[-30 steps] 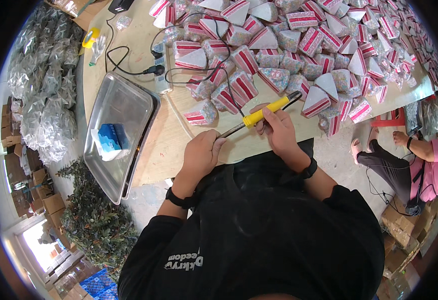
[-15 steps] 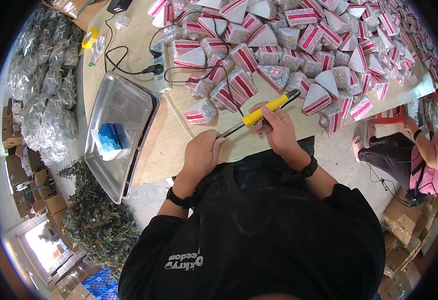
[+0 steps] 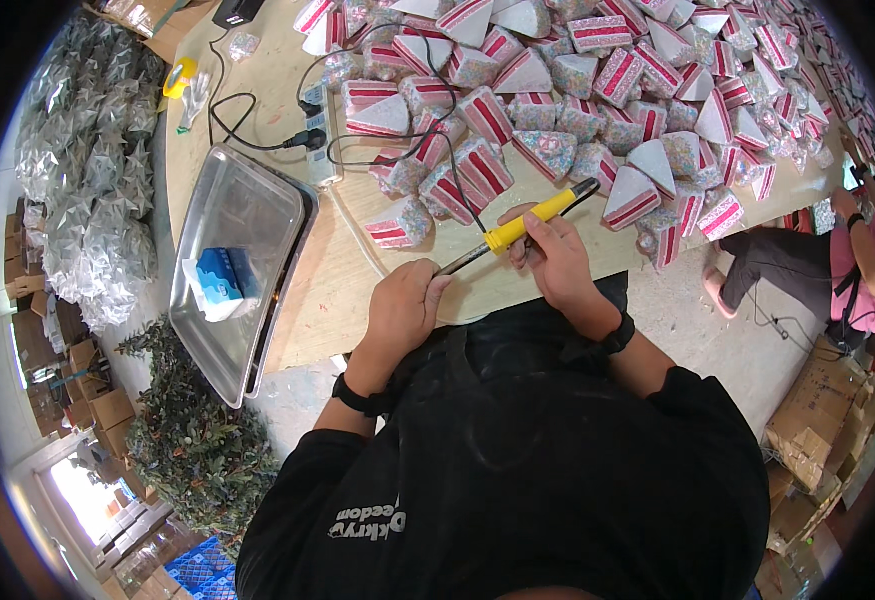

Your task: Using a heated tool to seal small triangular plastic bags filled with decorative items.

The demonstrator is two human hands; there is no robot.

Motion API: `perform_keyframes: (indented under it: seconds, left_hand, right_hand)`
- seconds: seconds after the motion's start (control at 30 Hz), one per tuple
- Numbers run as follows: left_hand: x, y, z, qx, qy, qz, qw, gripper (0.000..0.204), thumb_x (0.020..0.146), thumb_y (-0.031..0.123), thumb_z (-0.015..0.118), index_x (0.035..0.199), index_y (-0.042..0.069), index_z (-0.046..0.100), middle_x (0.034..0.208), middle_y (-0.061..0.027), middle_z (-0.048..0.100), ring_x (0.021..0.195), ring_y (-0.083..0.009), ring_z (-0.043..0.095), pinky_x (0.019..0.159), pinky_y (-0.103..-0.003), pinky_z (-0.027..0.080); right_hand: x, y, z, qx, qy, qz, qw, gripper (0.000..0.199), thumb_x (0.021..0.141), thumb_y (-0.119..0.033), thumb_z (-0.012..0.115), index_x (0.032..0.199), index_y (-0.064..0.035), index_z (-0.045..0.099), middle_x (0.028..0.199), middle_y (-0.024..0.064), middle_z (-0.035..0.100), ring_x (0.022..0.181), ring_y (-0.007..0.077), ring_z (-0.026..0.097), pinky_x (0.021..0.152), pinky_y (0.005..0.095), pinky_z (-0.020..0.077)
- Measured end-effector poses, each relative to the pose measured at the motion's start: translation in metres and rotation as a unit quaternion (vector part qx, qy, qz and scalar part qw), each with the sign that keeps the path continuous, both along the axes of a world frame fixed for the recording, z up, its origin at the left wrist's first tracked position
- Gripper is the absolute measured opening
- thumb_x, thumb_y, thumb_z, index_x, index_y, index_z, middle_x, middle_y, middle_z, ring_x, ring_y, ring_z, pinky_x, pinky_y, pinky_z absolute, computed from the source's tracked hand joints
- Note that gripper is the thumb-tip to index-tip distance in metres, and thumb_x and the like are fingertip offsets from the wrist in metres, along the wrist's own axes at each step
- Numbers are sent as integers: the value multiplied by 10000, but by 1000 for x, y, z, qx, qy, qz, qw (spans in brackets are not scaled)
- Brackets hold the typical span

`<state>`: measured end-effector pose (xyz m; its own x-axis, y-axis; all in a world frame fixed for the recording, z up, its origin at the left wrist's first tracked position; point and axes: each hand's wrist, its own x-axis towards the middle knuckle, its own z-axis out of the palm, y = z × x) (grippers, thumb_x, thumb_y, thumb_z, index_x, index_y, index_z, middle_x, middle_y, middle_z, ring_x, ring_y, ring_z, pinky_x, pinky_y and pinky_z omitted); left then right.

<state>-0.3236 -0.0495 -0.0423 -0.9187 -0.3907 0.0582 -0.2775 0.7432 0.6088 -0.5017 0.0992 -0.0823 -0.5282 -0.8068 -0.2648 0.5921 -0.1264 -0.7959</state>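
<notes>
A soldering iron (image 3: 533,224) with a yellow handle, a black end and a metal barrel lies slantwise between my hands, over the front edge of the table. My right hand (image 3: 555,255) has its fingers closed round the handle. My left hand (image 3: 405,305) is closed at the barrel end, thumb and forefinger pinching it; the tip is hidden there. A black cord (image 3: 455,165) runs from near the iron toward a white power strip (image 3: 321,135). Just beyond my hands sit toy cake slices (image 3: 480,170), white and pink-striped with speckled backs.
A metal tray (image 3: 198,345) holding a blue-and-white packet (image 3: 223,280) overhangs the table's left edge. Yellow tape (image 3: 180,77) lies farther back. Many more cake slices (image 3: 648,75) heap across the far side. A co-worker in pink (image 3: 863,270) is at the right, near cardboard boxes (image 3: 813,410).
My hands and the soldering iron hold the same place. At the right, the co-worker has shifted, with an arm now reaching toward the table; the red item by that hand is mostly out of sight.
</notes>
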Motion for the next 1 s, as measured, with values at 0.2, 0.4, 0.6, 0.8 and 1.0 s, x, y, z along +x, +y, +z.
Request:
perform_keyframes:
  seconds: [0.2, 0.4, 0.6, 0.8, 1.0]
  left_hand:
    - [1, -1, -2, 34, -22, -26, 999, 254, 995, 237, 503, 872, 19, 546, 723, -161, 538, 689, -354, 568, 629, -423, 448]
    - [-1, 6, 6, 463, -91, 13, 881, 392, 1054, 346, 396, 813, 56, 502, 631, -9, 419, 561, -144, 401, 545, -283, 375]
    - [-5, 8, 19, 770, -76, 3, 634, 406, 1062, 382, 361, 837, 83, 516, 641, 52, 367, 546, -63, 302, 512, -213, 281]
    - [-19, 11, 27, 557, -127, -11, 821, 375, 1049, 332, 420, 925, 41, 622, 645, 27, 509, 550, -69, 401, 526, -224, 342]
    - [-20, 13, 26, 521, -130, -7, 843, 284, 1049, 262, 439, 950, 45, 592, 668, 33, 543, 578, -44, 430, 552, -209, 358]
  right_hand:
    - [-1, 0, -2, 3, 20, 7, 1000, 327, 1036, -240, 439, 1119, 34, 599, 742, 26, 564, 634, 87, 514, 603, 233, 420]
    - [4, -4, 11, -6, 59, 43, 997, 332, 1026, -286, 470, 1147, -1, 591, 779, 28, 553, 651, 93, 523, 601, 225, 430]
    - [4, -4, 26, 14, 84, 165, 983, 279, 1018, -239, 503, 1153, -5, 573, 846, 28, 586, 732, 94, 576, 650, 242, 472]
    - [6, -8, 14, 6, 60, 148, 987, 221, 990, -202, 567, 1103, -12, 584, 871, 20, 617, 732, 89, 579, 658, 247, 475]
    - [7, -9, 11, 57, 91, 115, 987, 214, 972, -207, 599, 1069, -16, 594, 835, 12, 618, 700, 78, 569, 623, 235, 457]
